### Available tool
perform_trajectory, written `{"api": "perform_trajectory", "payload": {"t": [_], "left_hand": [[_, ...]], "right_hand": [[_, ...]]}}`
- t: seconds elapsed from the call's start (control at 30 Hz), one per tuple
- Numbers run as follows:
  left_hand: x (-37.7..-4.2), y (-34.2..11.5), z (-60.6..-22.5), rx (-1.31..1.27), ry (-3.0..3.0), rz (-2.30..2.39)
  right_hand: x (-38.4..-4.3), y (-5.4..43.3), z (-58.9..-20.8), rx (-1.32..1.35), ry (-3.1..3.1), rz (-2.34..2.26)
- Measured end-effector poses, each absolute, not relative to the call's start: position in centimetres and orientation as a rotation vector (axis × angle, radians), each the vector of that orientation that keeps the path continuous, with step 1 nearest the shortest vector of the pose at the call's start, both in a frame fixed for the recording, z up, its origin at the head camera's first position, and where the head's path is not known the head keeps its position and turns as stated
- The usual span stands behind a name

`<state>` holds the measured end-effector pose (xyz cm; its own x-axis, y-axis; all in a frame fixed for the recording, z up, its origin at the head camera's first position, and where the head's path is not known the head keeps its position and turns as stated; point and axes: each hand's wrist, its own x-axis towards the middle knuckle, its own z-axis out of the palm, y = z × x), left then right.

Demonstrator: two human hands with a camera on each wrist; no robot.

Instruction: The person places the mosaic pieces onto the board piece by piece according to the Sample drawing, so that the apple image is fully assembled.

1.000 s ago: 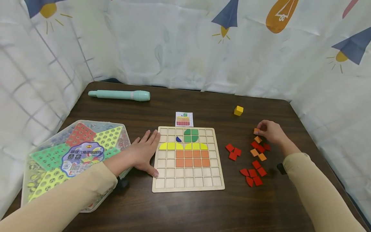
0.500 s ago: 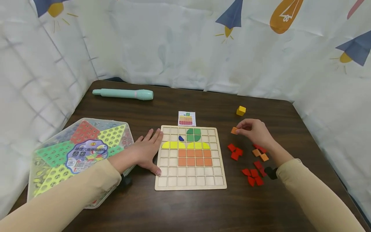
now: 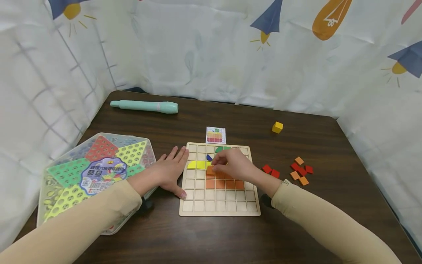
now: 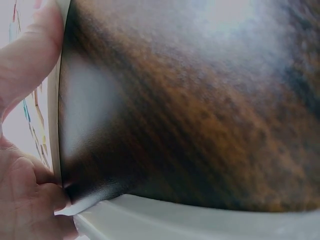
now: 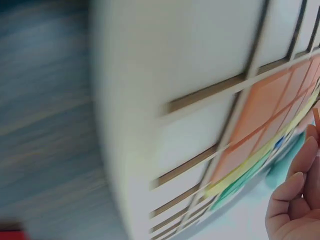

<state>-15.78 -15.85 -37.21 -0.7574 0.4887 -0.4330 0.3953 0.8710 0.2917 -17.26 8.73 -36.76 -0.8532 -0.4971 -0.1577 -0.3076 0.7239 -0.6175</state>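
My right hand [image 3: 234,164] pinches an orange square tile [image 3: 210,169] over the wooden grid board [image 3: 219,207], at the left end of the orange rows. In the right wrist view, the edge of that tile [image 5: 316,118] shows at the fingertips. Orange squares fill two rows on the board, below yellow pieces [image 3: 196,165]; a blue piece [image 3: 209,157] and a green piece [image 3: 222,149], partly covered by my right hand, lie above. Along the board's left edge my left hand [image 3: 166,174] rests with fingers straight, its thumb [image 4: 30,65] against the border in the left wrist view.
Loose orange tiles [image 3: 299,160] and red tiles [image 3: 308,169] lie right of the board, some hidden by the right arm. A yellow cube [image 3: 277,127], a printed pattern card [image 3: 215,135] and a mint-coloured wand [image 3: 144,106] are farther back. A clear hexagonal box [image 3: 95,135] sits left.
My right hand has taken an orange tile from the loose pieces and carried it leftward over the board. The left hand has stayed at the board's edge; the view has shifted slightly.
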Motion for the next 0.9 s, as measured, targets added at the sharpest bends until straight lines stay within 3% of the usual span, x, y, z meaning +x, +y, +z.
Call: {"api": "perform_trajectory", "payload": {"t": [0.33, 0.9], "left_hand": [[-15.9, -15.8, -37.2, 0.634, 2.537, 0.232], [-15.8, -15.9, -37.4, 0.641, 2.546, 0.228]], "right_hand": [[-17.0, 5.3, -37.3, -0.753, 2.639, -0.713], [-16.6, 4.8, -37.7, -0.839, 2.674, -0.639]]}}
